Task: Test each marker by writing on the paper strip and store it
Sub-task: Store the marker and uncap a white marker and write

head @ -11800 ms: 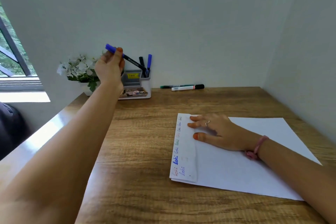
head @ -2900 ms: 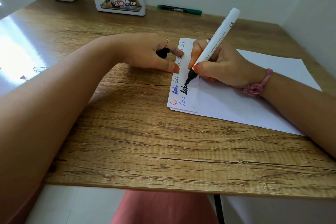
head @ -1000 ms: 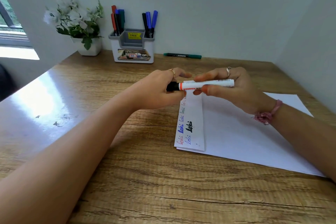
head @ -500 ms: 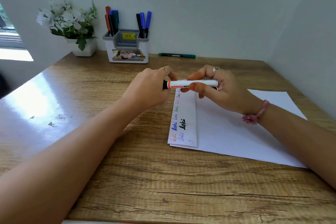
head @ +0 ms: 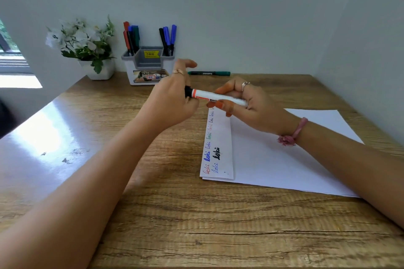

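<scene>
A white marker [head: 215,96] with a black cap and an orange band lies level above the desk. My right hand [head: 251,105] grips its barrel; my left hand [head: 172,100] grips the capped end, index finger lifted. Below them the folded paper strip [head: 220,148] carries small coloured words and one bold black word beside a bold blue one. It lies on a white sheet [head: 284,159]. A grey and white marker holder [head: 148,65] at the back holds several markers, red, blue, green and black. A green marker [head: 208,73] lies on the desk by the wall.
A white pot of white flowers [head: 87,48] stands left of the holder. Walls close the desk [head: 196,225] at the back and on the right. A window is at the far left, and glare falls on the desk's left part.
2.9 s ago my right hand was writing the black word on the strip, cap in my left hand. Since then the marker was lifted and capped; both hands now hold it slightly higher.
</scene>
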`<state>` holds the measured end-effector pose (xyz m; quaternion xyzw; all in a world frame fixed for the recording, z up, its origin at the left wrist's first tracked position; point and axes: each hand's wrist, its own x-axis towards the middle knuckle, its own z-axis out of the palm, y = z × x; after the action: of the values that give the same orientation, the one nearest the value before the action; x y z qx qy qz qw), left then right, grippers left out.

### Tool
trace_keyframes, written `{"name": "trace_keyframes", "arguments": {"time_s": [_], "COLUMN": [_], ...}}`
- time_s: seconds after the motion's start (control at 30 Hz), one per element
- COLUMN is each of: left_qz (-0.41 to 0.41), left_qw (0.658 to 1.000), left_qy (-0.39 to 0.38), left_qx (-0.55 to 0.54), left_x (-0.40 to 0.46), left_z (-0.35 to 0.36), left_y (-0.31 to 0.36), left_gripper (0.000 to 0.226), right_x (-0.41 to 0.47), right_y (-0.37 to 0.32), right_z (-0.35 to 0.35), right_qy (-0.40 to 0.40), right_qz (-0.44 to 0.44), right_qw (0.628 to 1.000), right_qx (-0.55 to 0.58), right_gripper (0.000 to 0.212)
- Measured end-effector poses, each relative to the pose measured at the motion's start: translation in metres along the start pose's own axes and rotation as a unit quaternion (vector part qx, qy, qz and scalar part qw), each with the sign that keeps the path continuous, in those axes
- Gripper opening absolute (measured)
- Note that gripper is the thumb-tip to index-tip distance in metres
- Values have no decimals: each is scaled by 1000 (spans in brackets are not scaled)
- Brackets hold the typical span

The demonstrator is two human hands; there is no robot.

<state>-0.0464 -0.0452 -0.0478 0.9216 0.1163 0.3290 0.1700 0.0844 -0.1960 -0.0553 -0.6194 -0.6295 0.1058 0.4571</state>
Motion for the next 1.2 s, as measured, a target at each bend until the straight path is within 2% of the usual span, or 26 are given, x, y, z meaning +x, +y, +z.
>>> {"name": "trace_keyframes", "arguments": {"time_s": [0.1,0.17,0.2,0.27,0.37,0.43,0.53,0.67,0.77,0.87,0.93,1.07,1.2], "left_qz": [-28,-84,-123,-208,-302,-325,-315,-253,-220,-231,-238,-237,-256], "left_qw": [995,975,951,881,771,738,705,713,708,700,709,767,842], "left_qy": [-30,-52,-49,-8,39,45,102,231,295,339,355,371,354], "left_qx": [-86,-200,-279,-424,-560,-590,-627,-611,-602,-585,-561,-467,-317], "left_x": [-3,-6,-7,-5,-5,-7,-3,14,39,77,101,136,151], "left_z": [-10,-15,-15,-12,0,8,3,-23,-34,-37,-39,-38,-31], "left_y": [1,5,6,9,12,12,7,-13,-27,-41,-54,-84,-108], "left_gripper": [64,59,54,44,30,21,18,17,22,22,25,32,37], "right_x": [1,0,0,1,1,1,0,-5,-6,-5,-6,-4,-4], "right_y": [9,15,18,22,25,25,27,43,49,49,51,49,49], "right_z": [-1,-1,-1,-1,2,4,-2,-7,-4,-5,-4,-6,-5], "right_qy": [12,34,42,56,62,45,-12,-92,-115,-110,-112,-121,-126], "right_qz": [1,14,24,38,43,47,46,59,70,69,67,72,76], "right_qw": [999,999,999,998,997,997,990,947,938,940,941,943,945], "right_qx": [-45,-28,-15,1,-20,-38,-133,-303,-318,-317,-311,-301,-293], "right_gripper": [17,17,17,16,15,18,40,59,58,55,55,47,52]}}
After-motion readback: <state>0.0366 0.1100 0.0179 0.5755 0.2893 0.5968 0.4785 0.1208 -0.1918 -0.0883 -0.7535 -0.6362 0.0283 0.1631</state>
